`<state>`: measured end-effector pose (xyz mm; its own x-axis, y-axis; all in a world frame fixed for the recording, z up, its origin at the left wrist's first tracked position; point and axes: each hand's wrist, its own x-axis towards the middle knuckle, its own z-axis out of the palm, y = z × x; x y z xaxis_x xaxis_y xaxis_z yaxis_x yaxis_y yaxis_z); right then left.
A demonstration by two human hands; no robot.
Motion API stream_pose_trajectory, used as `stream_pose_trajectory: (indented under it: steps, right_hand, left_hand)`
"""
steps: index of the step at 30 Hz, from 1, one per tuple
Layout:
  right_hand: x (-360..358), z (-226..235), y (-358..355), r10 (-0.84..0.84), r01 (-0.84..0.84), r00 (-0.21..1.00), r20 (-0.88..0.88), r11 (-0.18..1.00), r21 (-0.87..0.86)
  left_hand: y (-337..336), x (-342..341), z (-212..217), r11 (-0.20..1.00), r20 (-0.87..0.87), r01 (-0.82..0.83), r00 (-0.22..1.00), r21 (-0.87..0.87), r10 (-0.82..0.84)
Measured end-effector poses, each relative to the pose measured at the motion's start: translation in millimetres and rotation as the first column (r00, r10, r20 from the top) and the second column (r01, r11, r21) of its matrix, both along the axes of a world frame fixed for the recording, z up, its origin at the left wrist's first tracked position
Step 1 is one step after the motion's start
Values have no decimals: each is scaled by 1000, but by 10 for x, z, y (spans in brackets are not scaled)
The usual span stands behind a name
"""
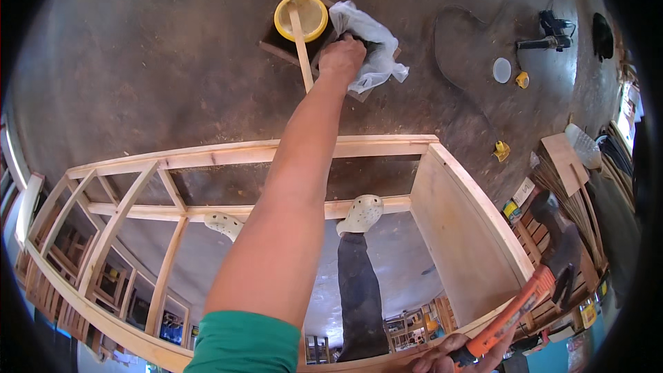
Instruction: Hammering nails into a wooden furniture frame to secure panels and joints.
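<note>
My left hand [343, 59] reaches far forward over a wooden box [280, 52]. Its fingers are curled down into a clear plastic bag [376, 45] lying in the right side of that box; the fingertips and whatever they pinch are hidden. Just left of this hand, a round tub with a yellow rim [301, 17] stands in the box. A flat wooden stick [301, 45] leans out of the tub. At the lower right, my right hand [476, 356] is closed around the orange handle of a claw hammer [507, 318], its dark head pointing up and to the right.
A wooden frame [376, 145] with a panel [463, 235] on its right side surrounds my legs. On the floor are a corded power tool [549, 34], a white lid [502, 70] and yellow pieces [501, 150]. Wood strips and boards [566, 166] lie at right.
</note>
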<state>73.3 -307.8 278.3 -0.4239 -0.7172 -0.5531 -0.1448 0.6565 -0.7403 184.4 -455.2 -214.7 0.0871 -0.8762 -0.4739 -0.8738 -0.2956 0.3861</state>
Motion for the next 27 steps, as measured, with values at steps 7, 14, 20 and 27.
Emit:
stream_pose_trajectory:
  steps: [7,14,20,27]
  right_hand:
    - [120,-36,-23,-29,35,985,-170,999,32]
    - [5,-62,12,157,-147,976,-153,986,73]
    - [25,-108,12,219,-214,967,-131,976,49]
    - [72,-85,7,304,-287,938,-165,950,121]
  left_hand:
    - [150,32,55,995,-65,-3,998,-103,-3]
    - [169,403,893,891,-446,-308,884,-333,139]
    - [1126,1475,2638,934,-704,-349,682,-79,196]
    - [2766,2571,5212,827,-908,374,157,418,388]
